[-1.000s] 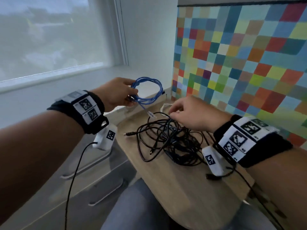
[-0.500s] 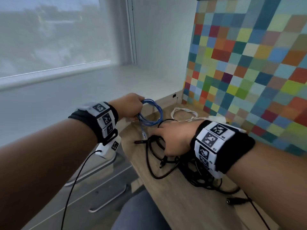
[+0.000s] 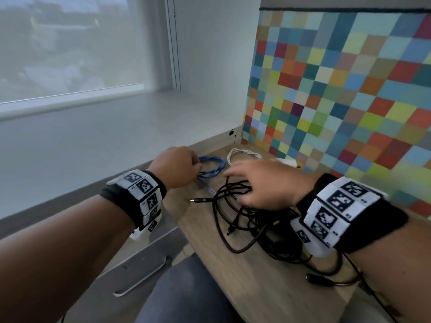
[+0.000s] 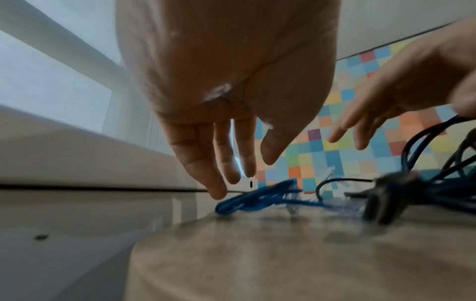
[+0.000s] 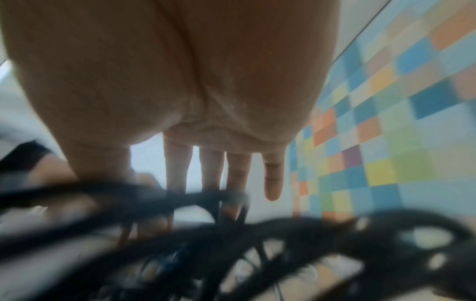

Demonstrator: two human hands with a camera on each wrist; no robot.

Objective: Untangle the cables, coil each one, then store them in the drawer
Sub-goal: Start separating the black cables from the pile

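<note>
Blue cable coil (image 4: 260,198) just below spread left fingers (image 4: 219,167), straight right fingers (image 5: 177,167) touching black cable tangle (image 3: 251,220)

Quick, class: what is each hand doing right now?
Left hand: open, fingers just above the blue cable.
Right hand: open, fingers spread on the black cables.

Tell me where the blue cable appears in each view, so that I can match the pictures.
Head: blue cable lies coiled on the desk at upper centre, by the left hand.
Left wrist: it lies low at centre, under the fingertips.
Right wrist: not in view.
Shared landmark: the checkered wall panel, at right in every view.
</note>
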